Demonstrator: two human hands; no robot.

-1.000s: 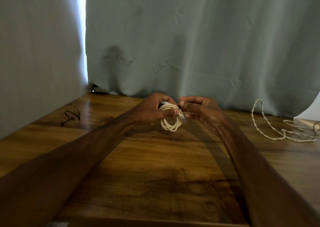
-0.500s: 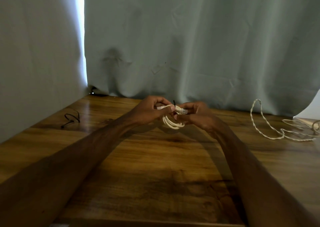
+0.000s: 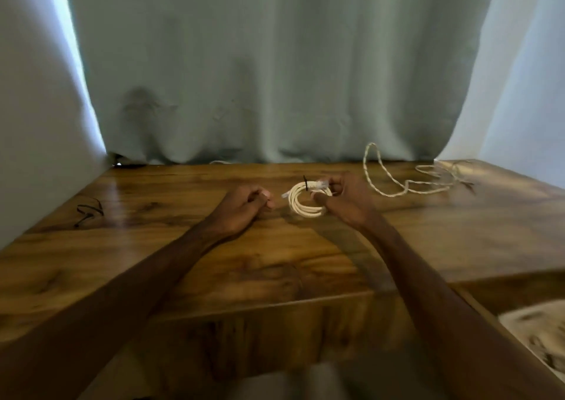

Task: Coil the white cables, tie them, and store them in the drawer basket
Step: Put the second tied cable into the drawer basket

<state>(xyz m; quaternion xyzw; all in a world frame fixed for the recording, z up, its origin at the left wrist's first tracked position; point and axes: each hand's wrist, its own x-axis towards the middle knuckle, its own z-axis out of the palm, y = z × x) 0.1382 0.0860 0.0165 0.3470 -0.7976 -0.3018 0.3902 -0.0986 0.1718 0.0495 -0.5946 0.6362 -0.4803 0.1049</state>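
A coiled white cable (image 3: 301,205) with a black tie (image 3: 305,183) around its top sits just above the wooden table (image 3: 189,265). My right hand (image 3: 345,199) pinches the coil's right side between thumb and fingers. To the left of the coil my left hand (image 3: 244,205) rests apart from it, fingers curled and holding nothing. A second white cable (image 3: 397,182) lies loose and uncoiled on the table at the back right.
Black ties (image 3: 88,211) lie on the table at the far left. A grey-green curtain (image 3: 275,78) hangs behind the table. An open drawer (image 3: 507,326) with a pale woven basket (image 3: 541,335) shows at the lower right, beside the table's front edge.
My left hand has let go of the coil and drawn away to the left. The right hand alone holds the tied coil now. The camera has pulled back, showing the drawer.
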